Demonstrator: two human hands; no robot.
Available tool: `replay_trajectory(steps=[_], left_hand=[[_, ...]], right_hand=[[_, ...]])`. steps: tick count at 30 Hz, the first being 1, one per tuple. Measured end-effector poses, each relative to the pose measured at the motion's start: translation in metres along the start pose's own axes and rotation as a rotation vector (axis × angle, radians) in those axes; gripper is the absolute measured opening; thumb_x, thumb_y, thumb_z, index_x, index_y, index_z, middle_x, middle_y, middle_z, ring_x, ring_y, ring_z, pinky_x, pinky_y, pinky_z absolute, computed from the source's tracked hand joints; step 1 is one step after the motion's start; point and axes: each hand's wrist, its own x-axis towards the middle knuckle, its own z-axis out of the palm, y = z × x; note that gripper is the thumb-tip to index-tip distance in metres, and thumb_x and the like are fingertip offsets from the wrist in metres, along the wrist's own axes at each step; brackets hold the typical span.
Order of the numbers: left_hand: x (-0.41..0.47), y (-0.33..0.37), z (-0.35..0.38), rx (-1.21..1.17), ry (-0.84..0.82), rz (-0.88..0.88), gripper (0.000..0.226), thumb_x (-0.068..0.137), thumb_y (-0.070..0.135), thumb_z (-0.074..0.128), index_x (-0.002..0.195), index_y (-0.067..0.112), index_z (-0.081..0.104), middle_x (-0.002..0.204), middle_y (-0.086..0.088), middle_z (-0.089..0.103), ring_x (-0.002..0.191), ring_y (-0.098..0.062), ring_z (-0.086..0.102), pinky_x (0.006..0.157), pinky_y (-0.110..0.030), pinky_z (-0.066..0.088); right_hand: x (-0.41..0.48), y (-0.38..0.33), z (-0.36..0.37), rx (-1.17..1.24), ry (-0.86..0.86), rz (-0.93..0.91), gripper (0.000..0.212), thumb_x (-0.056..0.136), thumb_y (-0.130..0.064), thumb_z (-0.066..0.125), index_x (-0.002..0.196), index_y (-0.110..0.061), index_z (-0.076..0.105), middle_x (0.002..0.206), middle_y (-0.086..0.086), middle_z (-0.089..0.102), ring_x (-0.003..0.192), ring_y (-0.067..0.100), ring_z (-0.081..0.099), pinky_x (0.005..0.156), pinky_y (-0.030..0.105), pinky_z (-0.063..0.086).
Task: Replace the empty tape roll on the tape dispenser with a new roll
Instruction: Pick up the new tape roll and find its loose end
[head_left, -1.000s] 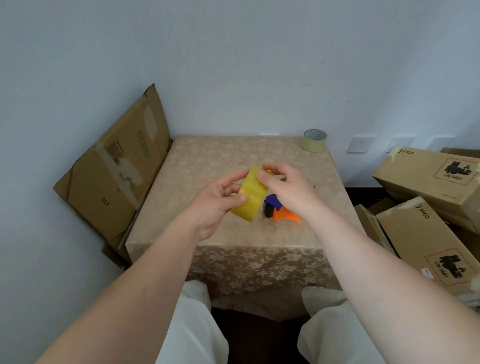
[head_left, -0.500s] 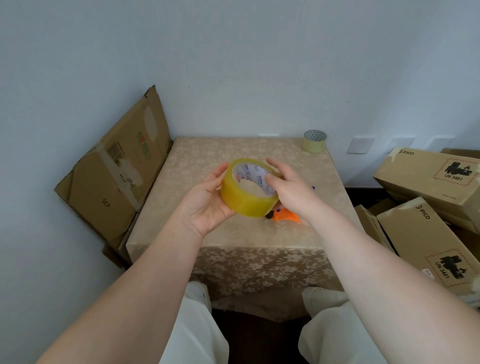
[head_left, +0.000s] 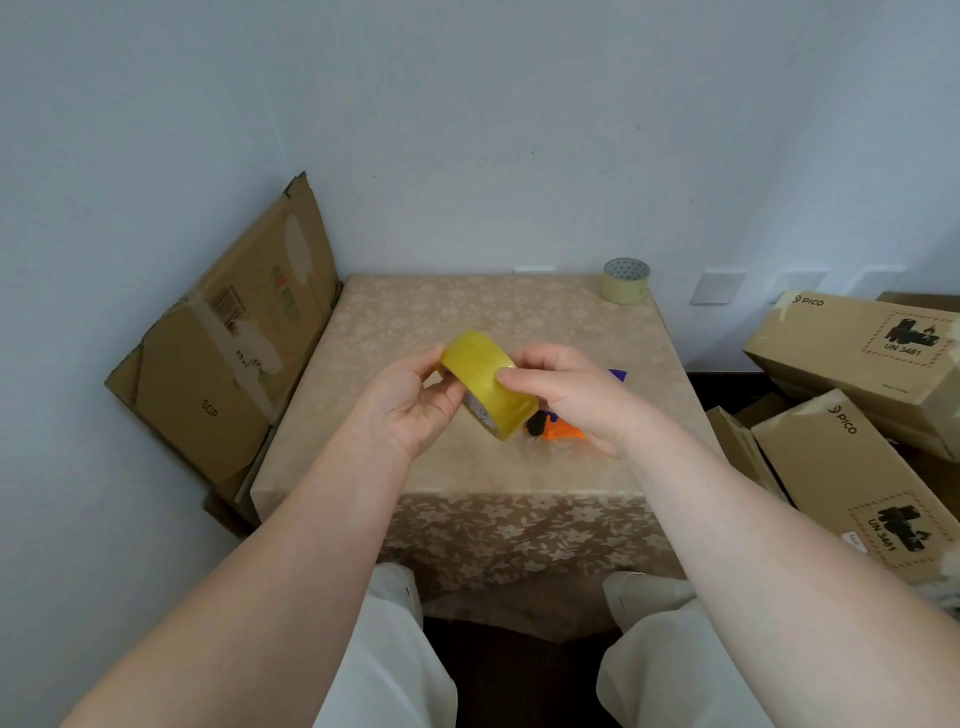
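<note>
Desk scene: new roll in hand, dispenser not yet loaded.
Left hand and right hand fingers pinch the yellow tape roll above the dispenser.

Two tape rolls — yellow roll above the table, pale roll at its far right corner; one tape dispenser; two PICO boxes right of it; two hands.

Yellow roll tilted, above dispenser
</note>
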Motion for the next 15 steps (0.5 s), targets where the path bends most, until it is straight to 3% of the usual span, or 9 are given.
replay_trajectory(steps=[4,10,13,15], left_hand=[[0.0005,-0.0028,-0.0014,0.205,-0.031,0.028,0.040,0.093,-0.004,0.042,0.133,-0.007,0.040,0.109,-0.025,0.059,0.099,-0.032,0.061,0.071,-0.041,0.057],[-0.0025,-0.0034,0.0032,0.466,-0.039,0.116,0.045,0.093,-0.001,0.046,0.137,0.005,0.040,0.098,-0.013,0.064,0.084,-0.022,0.065,0.070,-0.033,0.059],[-0.0078,-0.0039,0.0038,0.894,-0.006,0.112,0.043,0.092,0.017,0.055,0.134,0.018,0.048,0.096,-0.007,0.058,0.075,-0.014,0.054,0.070,-0.035,0.059],[-0.0076,-0.0041,0.0013,1.156,-0.013,0.139,0.052,0.084,0.032,0.065,0.133,0.030,0.048,0.112,-0.001,0.052,0.086,-0.009,0.050,0.081,-0.035,0.054]], right_hand=[[0.0028,-0.0006,-0.0006,0.016,0.070,-0.002,0.008,0.089,-0.022,0.061,0.087,-0.023,0.069,0.092,0.002,0.070,0.092,0.018,0.063,0.097,0.046,0.046],[0.0050,0.0014,-0.0018,0.068,0.100,0.024,0.008,0.089,-0.022,0.061,0.085,-0.020,0.068,0.093,0.006,0.070,0.092,0.022,0.064,0.094,0.045,0.048],[0.0070,0.0035,-0.0020,0.102,0.130,0.065,0.010,0.088,-0.025,0.061,0.080,-0.022,0.066,0.085,0.003,0.066,0.086,0.023,0.061,0.083,0.042,0.049],[0.0074,0.0048,-0.0035,0.144,0.131,0.106,0.008,0.086,-0.026,0.062,0.083,-0.020,0.066,0.085,0.003,0.065,0.083,0.023,0.060,0.076,0.039,0.047]])
